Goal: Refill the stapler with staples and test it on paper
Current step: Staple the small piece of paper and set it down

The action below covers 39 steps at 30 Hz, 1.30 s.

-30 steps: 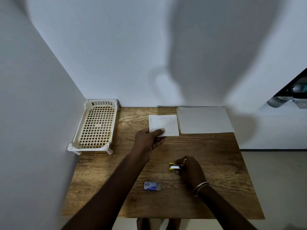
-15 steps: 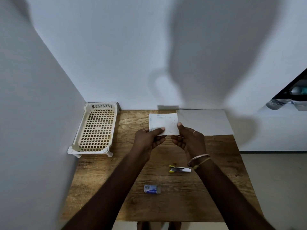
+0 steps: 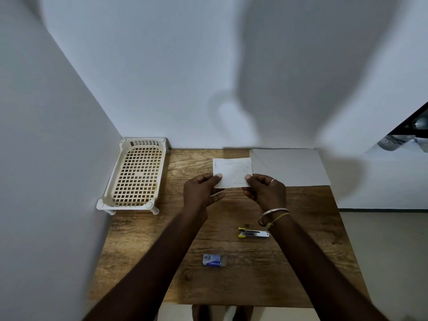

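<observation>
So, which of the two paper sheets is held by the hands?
The smaller sheet, pinched by the left hand and the right hand; the larger sheet lies flat on the table.

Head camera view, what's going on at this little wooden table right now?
A person holds a small paper up over the far part of the table, the left hand and right hand each pinching a lower corner. The stapler lies untouched on the table near the right wrist, and the staple box lies closer to the front edge. A larger sheet lies at the far right, a cream basket at the left.
</observation>
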{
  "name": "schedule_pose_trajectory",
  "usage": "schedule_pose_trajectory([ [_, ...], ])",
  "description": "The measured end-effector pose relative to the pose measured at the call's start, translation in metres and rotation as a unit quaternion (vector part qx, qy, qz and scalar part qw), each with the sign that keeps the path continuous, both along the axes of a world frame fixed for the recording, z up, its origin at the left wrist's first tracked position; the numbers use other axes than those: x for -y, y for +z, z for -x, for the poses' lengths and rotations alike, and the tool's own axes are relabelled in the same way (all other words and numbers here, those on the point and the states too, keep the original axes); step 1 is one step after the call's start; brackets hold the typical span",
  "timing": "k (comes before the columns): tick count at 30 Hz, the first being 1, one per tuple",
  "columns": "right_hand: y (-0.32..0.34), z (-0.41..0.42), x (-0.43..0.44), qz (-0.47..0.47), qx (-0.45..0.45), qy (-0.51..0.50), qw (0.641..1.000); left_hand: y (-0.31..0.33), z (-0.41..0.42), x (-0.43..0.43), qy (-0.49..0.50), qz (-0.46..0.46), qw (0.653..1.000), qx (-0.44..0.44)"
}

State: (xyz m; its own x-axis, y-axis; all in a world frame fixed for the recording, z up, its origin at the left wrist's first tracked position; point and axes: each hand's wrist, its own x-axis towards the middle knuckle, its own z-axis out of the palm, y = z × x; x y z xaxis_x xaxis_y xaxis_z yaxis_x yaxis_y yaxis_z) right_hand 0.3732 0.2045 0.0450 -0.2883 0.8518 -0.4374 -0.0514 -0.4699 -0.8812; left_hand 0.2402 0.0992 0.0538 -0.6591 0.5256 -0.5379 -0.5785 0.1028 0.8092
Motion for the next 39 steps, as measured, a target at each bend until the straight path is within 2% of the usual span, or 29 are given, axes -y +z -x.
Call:
schedule_pose_trajectory([
  [9, -0.053, -0.003, 0.001, 0.013, 0.121, 0.009, 0.992, -0.060, 0.000, -0.002, -0.033, 0.103, 0.992, -0.070],
  [16, -0.077, -0.004, 0.002, 0.003, 0.200, 0.019, 0.980, -0.088, -0.003, -0.002, -0.065, 0.201, 0.966, -0.148],
  [24, -0.092, -0.005, 0.004, -0.023, 0.247, 0.042, 0.968, -0.100, -0.006, -0.004, -0.088, 0.239, 0.942, -0.219],
  [29, -0.095, -0.008, 0.004, -0.041, 0.282, 0.059, 0.957, -0.101, -0.008, -0.003, -0.119, 0.268, 0.908, -0.298],
  [39, -0.093, -0.009, 0.005, -0.112, 0.356, 0.129, 0.919, -0.104, -0.009, 0.004, -0.144, 0.292, 0.877, -0.353],
])
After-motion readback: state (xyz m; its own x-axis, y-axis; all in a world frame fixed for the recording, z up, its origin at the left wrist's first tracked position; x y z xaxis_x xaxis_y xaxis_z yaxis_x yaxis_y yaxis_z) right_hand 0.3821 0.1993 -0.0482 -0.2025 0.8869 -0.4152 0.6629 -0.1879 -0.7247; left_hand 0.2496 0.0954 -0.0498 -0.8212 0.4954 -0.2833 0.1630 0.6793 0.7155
